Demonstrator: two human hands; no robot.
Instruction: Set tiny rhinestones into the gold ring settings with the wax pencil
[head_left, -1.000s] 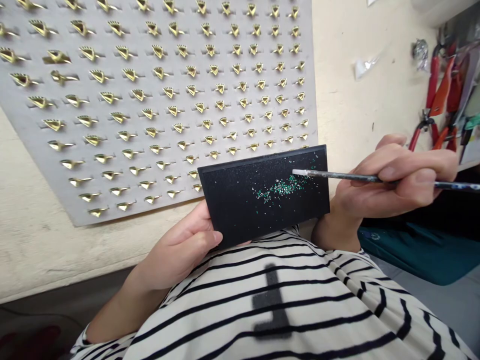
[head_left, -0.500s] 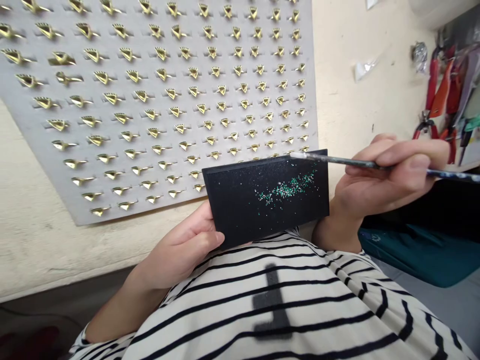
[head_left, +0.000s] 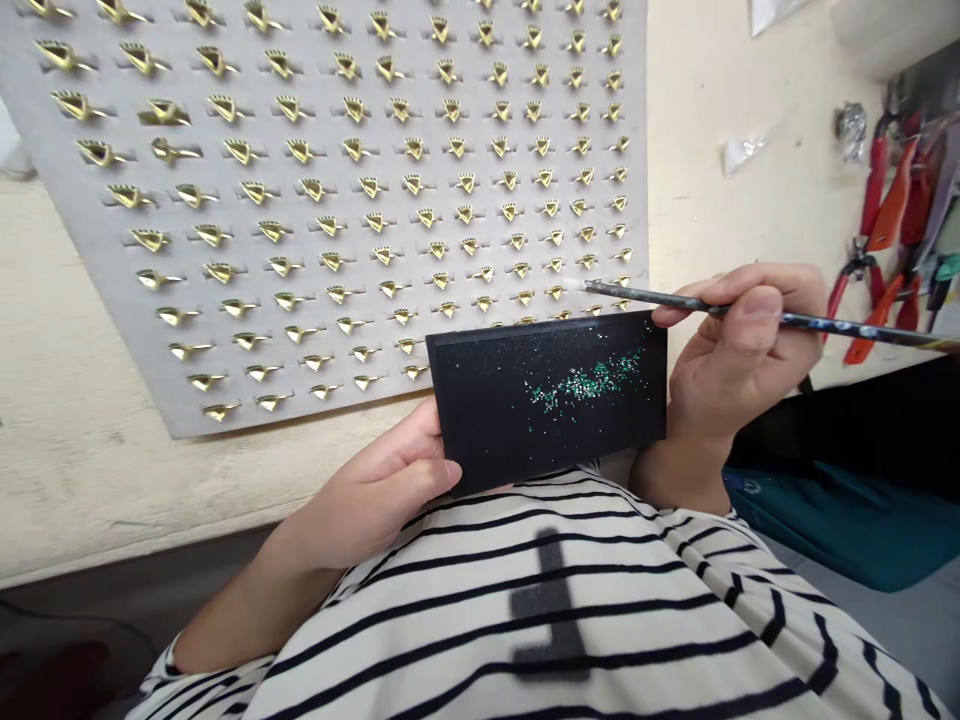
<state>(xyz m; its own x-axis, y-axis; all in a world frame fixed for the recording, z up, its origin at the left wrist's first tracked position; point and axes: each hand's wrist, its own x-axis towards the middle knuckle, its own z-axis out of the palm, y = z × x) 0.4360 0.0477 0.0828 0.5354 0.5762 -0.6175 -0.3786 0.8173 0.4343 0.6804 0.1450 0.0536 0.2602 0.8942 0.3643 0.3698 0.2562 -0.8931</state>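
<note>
My left hand (head_left: 397, 480) grips a flat black tray (head_left: 487, 420) by its left end, thumb on top and the other fingers hidden beneath. Tiny green and clear stones (head_left: 589, 382) lie scattered over the tray's right half. Between the thumb and fingers of my right hand (head_left: 750, 340) is a thin dark stick (head_left: 667, 298) with a pale tip, held like a pen. Its tip hovers just past the tray's far edge, over the lower right of a grey board (head_left: 330, 330). Rows of gold triangular rings (head_left: 300, 150) stand in slots in that board.
Pliers with red and orange handles (head_left: 874, 230) hang or lie at the right edge of the pale table (head_left: 697, 90). A small clear plastic bag (head_left: 742, 150) rests between them and the board. Teal cloth (head_left: 840, 530) shows at the lower right.
The stick's tip has moved from the tray's far rim to over the ring board, and my right hand has shifted left. The view has shifted slightly, and the left hand keeps its hold.
</note>
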